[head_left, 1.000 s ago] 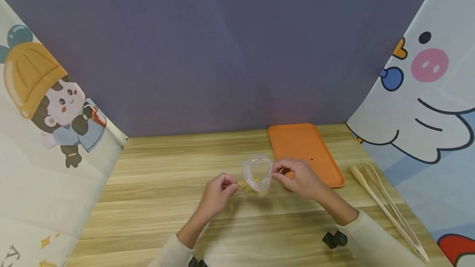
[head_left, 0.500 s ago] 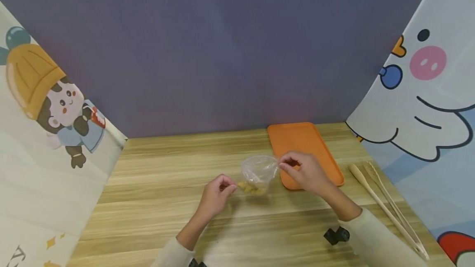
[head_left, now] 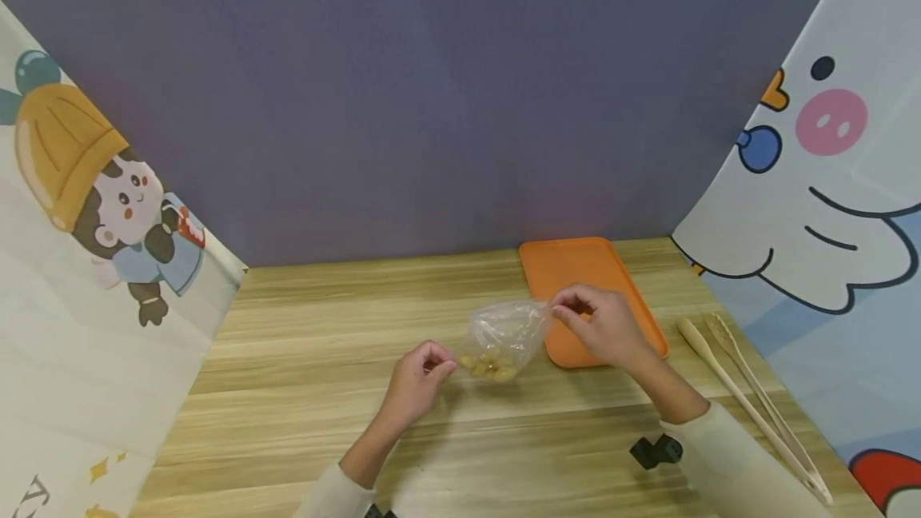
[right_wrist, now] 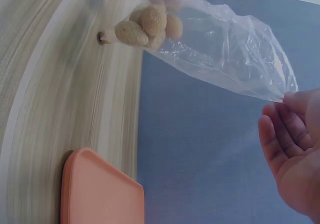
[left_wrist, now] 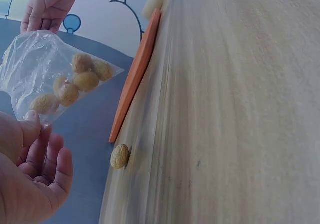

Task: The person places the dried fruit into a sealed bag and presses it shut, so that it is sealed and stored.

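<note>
Between the two hands a clear plastic bag (head_left: 509, 326) hangs above the table, slanted, with several tan, wrinkled, walnut-like pieces (left_wrist: 86, 80) gathered at its lower end. My left hand (head_left: 420, 378) pinches the bag at that lower end, thumb against forefinger. Higher and to the right, my right hand (head_left: 604, 324) pinches the bag's opposite end, over the orange tray's near part. One loose walnut-like piece (left_wrist: 120, 156) lies on the table below the bag; the head view does not show it distinctly.
An orange tray (head_left: 576, 262) rests at the back right of the wood-grain table (head_left: 302, 342). Right of it lie a long wooden spoon (head_left: 727, 382) and pale tongs (head_left: 763, 398). A dark wall stands behind, with printed cloth panels at both sides.
My right hand has moved right and slightly away, stretching the bag out sideways. The bag's round mouth, visible a second ago, is drawn flat. My left hand has hardly moved.
</note>
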The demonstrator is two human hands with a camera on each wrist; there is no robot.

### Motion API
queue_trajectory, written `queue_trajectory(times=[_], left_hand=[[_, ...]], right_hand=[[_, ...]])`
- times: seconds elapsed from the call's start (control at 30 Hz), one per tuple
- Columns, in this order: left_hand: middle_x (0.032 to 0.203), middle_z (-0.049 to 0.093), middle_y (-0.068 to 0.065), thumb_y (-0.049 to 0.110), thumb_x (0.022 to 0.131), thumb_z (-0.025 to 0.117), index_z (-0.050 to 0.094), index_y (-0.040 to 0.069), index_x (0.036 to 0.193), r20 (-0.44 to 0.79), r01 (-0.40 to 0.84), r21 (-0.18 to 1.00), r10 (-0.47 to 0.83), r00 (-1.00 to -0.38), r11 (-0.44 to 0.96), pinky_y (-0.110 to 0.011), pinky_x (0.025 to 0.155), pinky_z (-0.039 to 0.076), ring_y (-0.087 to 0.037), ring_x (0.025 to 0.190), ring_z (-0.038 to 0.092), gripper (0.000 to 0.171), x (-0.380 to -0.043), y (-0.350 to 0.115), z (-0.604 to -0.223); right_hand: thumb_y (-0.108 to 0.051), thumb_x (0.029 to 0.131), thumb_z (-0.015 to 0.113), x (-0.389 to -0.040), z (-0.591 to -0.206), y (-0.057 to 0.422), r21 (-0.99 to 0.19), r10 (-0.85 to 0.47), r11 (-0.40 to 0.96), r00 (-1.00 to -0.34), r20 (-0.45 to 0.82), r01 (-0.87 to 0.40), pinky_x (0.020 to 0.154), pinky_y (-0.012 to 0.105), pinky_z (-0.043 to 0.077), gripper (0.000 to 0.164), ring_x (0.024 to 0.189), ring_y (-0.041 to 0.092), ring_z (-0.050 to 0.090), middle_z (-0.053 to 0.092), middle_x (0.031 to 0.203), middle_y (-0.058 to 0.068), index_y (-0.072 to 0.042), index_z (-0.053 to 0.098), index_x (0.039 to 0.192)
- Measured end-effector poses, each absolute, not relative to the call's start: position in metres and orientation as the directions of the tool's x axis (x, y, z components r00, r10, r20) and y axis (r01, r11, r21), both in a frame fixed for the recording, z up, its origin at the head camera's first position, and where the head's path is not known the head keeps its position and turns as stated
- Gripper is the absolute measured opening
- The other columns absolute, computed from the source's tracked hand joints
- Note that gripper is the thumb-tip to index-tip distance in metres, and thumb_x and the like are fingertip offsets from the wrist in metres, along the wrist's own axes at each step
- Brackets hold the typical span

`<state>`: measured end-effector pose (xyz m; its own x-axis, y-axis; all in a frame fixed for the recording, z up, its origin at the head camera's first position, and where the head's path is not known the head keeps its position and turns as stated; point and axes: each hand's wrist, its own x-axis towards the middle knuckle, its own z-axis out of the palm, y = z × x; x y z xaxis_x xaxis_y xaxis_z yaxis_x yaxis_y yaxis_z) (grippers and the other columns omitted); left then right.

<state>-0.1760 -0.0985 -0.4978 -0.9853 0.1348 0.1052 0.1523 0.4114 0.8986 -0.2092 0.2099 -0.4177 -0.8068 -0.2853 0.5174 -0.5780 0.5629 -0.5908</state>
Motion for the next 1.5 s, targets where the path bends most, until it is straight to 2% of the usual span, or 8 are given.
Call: queue_trajectory(times=[0.43,0.8,1.07,1.2,1.27,1.37,1.43,1.5], left_hand=[[0.08,0.065,-0.002,0.011,0.093,0.072,0.065,0.009,0.088,0.112,0.16,0.889,0.134,-0.985,0.429,-0.018,0.068,0.052,-0.006,0.074,0.056,0.008,-0.173,-0.104,-0.502],[0.077,0.064,-0.003,0.01,0.092,0.072,0.064,0.007,0.086,0.095,0.144,0.902,0.138,-0.986,0.407,-0.018,0.061,0.048,-0.005,0.069,0.054,0.01,-0.172,-0.107,-0.504],[0.087,0.068,0.001,0.019,0.097,0.069,0.066,0.011,0.092,0.048,0.174,0.861,0.264,-0.963,0.478,-0.02,0.071,0.052,-0.005,0.081,0.06,0.01,-0.167,-0.104,-0.511],[0.094,0.071,-0.002,0.024,0.099,0.066,0.068,0.01,0.101,0.037,0.188,0.86,0.31,-0.95,0.475,-0.022,0.075,0.055,-0.011,0.087,0.065,0.014,-0.167,-0.101,-0.508],[0.099,0.072,-0.002,0.028,0.101,0.064,0.068,0.011,0.106,0.026,0.186,0.855,0.318,-0.948,0.485,-0.024,0.077,0.055,-0.013,0.09,0.066,0.018,-0.168,-0.1,-0.505],[0.109,0.072,-0.005,0.03,0.102,0.062,0.067,0.011,0.113,0.011,0.179,0.848,0.322,-0.947,0.499,-0.028,0.08,0.057,-0.017,0.096,0.068,0.022,-0.171,-0.098,-0.501],[0.114,0.072,-0.007,0.031,0.102,0.062,0.066,0.011,0.117,0.003,0.17,0.846,0.315,-0.949,0.505,-0.03,0.081,0.058,-0.02,0.099,0.069,0.025,-0.172,-0.098,-0.498],[0.117,0.071,-0.009,0.031,0.102,0.062,0.066,0.01,0.12,0.004,0.166,0.847,0.307,-0.952,0.505,-0.032,0.081,0.059,-0.022,0.102,0.07,0.029,-0.173,-0.097,-0.496]], right_hand=[[-0.002,0.091,0.073,-0.209,-0.418,0.213,-0.615,-0.245,0.573,-0.829,0.502,-0.542,0.064,0.018,0.053,0.011,0.074,-0.001,0.06,0.07,0.08,-0.004,-0.012,0.069,0.093],[0.0,0.091,0.073,-0.212,-0.414,0.216,-0.597,-0.255,0.565,-0.808,0.531,-0.57,0.059,0.019,0.049,0.013,0.069,0.0,0.056,0.069,0.079,-0.004,-0.012,0.069,0.094],[0.002,0.09,0.072,-0.21,-0.411,0.207,-0.595,-0.321,0.506,-0.777,0.542,-0.624,0.057,0.021,0.05,0.016,0.069,0.0,0.056,0.069,0.081,-0.003,-0.013,0.069,0.094],[-0.003,0.093,0.072,-0.208,-0.408,0.204,-0.574,-0.359,0.492,-0.753,0.551,-0.655,0.059,0.02,0.051,0.008,0.071,0.0,0.058,0.071,0.084,-0.002,-0.01,0.07,0.096],[-0.008,0.095,0.071,-0.207,-0.407,0.203,-0.566,-0.364,0.491,-0.746,0.557,-0.662,0.061,0.02,0.052,0.002,0.072,0.0,0.059,0.071,0.085,-0.001,-0.007,0.07,0.095],[-0.011,0.096,0.07,-0.206,-0.405,0.203,-0.551,-0.36,0.505,-0.743,0.565,-0.664,0.062,0.021,0.054,0.005,0.074,0.001,0.061,0.071,0.084,-0.002,-0.006,0.07,0.095],[-0.009,0.095,0.071,-0.206,-0.403,0.203,-0.536,-0.36,0.511,-0.734,0.576,-0.672,0.063,0.022,0.054,0.002,0.074,0.002,0.061,0.071,0.084,-0.002,-0.008,0.07,0.095],[-0.004,0.093,0.072,-0.206,-0.401,0.202,-0.524,-0.359,0.516,-0.726,0.586,-0.678,0.063,0.023,0.054,0.008,0.074,0.003,0.062,0.071,0.084,-0.003,-0.011,0.07,0.094]])
